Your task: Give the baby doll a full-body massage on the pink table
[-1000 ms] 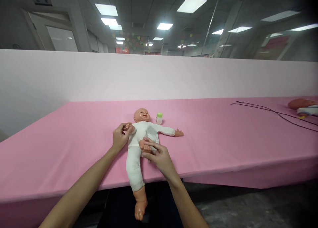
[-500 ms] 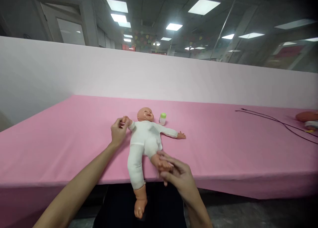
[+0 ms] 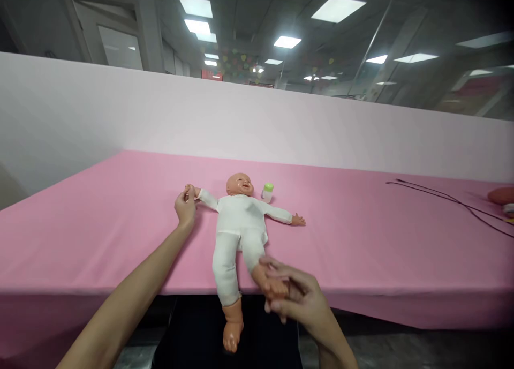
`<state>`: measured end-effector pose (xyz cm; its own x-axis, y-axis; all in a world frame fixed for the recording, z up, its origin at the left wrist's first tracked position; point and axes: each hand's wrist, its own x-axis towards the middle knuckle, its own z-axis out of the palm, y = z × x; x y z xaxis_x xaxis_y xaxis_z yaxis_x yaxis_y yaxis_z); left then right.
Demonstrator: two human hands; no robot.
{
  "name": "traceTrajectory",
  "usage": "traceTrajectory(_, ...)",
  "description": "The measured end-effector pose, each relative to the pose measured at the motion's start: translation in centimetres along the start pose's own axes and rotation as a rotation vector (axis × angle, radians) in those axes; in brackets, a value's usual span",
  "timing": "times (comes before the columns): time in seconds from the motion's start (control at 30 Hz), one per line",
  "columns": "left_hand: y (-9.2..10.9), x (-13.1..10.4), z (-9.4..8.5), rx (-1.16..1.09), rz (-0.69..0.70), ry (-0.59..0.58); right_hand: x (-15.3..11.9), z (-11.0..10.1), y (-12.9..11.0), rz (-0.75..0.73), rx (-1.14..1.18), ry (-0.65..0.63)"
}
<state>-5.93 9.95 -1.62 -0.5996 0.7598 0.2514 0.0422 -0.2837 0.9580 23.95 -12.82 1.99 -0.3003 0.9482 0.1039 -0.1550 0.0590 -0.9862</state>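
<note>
The left hand (image 3: 186, 208) grips the doll (image 3: 243, 215) by a tiny hand (image 3: 196, 191), the right hand (image 3: 305, 298) by a foot (image 3: 275, 289)

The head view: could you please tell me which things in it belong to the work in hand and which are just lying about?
Apparently in use:
doll in white
left hand, holding one doll hand
right hand, holding one doll foot

Apparently just lying about:
green-capped bottle by the doll's head
dark cables
rounded orange thing, cut off at right
</note>
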Motion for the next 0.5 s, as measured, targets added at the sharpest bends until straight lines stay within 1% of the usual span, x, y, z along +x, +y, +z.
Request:
traceTrajectory(0.03,-0.4,0.5,-0.1,-0.023,-0.088,0.044,-1.3,-0.4,0.9,0.055,0.002,-0.033)
traceTrajectory(0.07,-0.7,0.8,-0.2,-0.049,-0.158,0.079,-2.4,-0.7,2.0,0.099,0.007,-0.039)
traceTrajectory(0.1,-0.8,0.9,-0.2,-0.071,-0.202,0.097,-3.2,-0.8,3.1,0.134,0.016,-0.036)
traceTrajectory(0.13,-0.7,0.8,-0.2,-0.087,-0.204,0.092,-3.6,-0.8,4.0,0.155,0.026,-0.021)
traceTrajectory(0.17,-0.5,0.6,0.0,-0.091,-0.165,0.073,-3.7,-0.7,4.5,0.155,0.038,-0.003)
traceTrajectory(0.23,0.5,-0.5,0.4,-0.061,0.005,0.0,-2.9,-0.3,4.3,0.104,0.052,0.028)
traceTrajectory(0.3,1.5,-2.1,0.8,0.008,0.213,-0.11,-0.8,0.3,2.5,0.02,0.028,0.059)
traceTrajectory(0.33,2.0,-2.9,0.9,0.055,0.314,-0.178,0.6,0.5,1.3,-0.01,-0.001,0.084)
traceTrajectory(0.4,2.5,-4.4,1.0,0.166,0.506,-0.359,3.9,1.0,-0.8,-0.072,-0.058,0.13)
traceTrajectory(0.47,2.6,-5.4,1.0,0.259,0.657,-0.531,7.1,1.5,-1.7,-0.114,-0.061,0.158)
traceTrajectory(0.5,2.5,-5.6,1.0,0.285,0.701,-0.59,8.4,1.7,-1.6,-0.13,-0.033,0.167)
